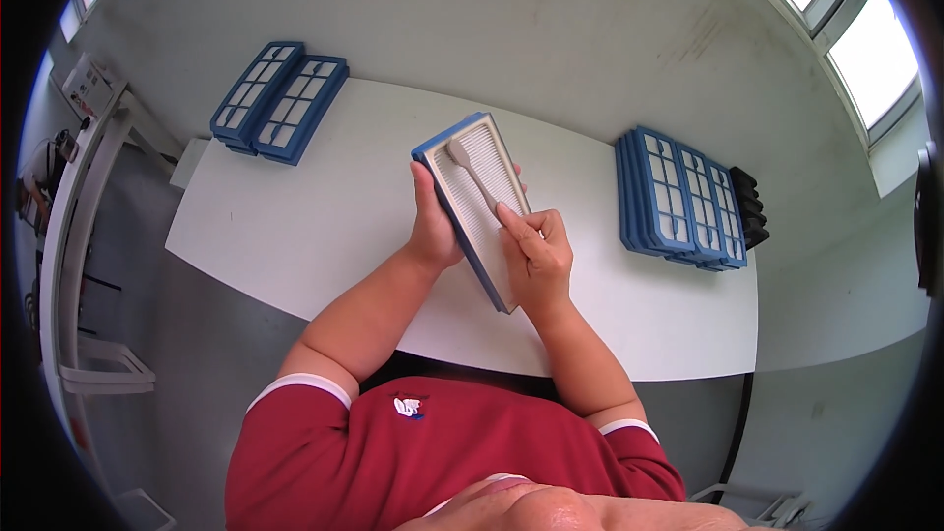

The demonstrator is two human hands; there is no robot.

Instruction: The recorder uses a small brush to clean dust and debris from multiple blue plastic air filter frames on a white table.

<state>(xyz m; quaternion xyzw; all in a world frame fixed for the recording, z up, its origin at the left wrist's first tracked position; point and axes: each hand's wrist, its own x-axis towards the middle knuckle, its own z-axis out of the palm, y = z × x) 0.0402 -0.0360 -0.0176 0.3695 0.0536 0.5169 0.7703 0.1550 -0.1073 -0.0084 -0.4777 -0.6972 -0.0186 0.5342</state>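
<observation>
A rectangular air filter (468,223) with a blue frame and white pleats is held tilted above the table. My left hand (436,224) grips it, thumb on the left edge; fingertips show past the far right edge. My right hand (542,258) is closed on the handle of a small grey brush (476,180). The rounded brush head lies over the pleats near the filter's upper end, its bristles hidden from view. Part of the filter's lower right side is covered by my right hand.
The white table (649,324) stands against a grey wall. Stacked blue-framed filters (303,103) lie at its far left, and more stacked filters (678,199) stand at the right. Beside those are several black pieces (749,206). A white shelf-like frame (74,226) stands at far left.
</observation>
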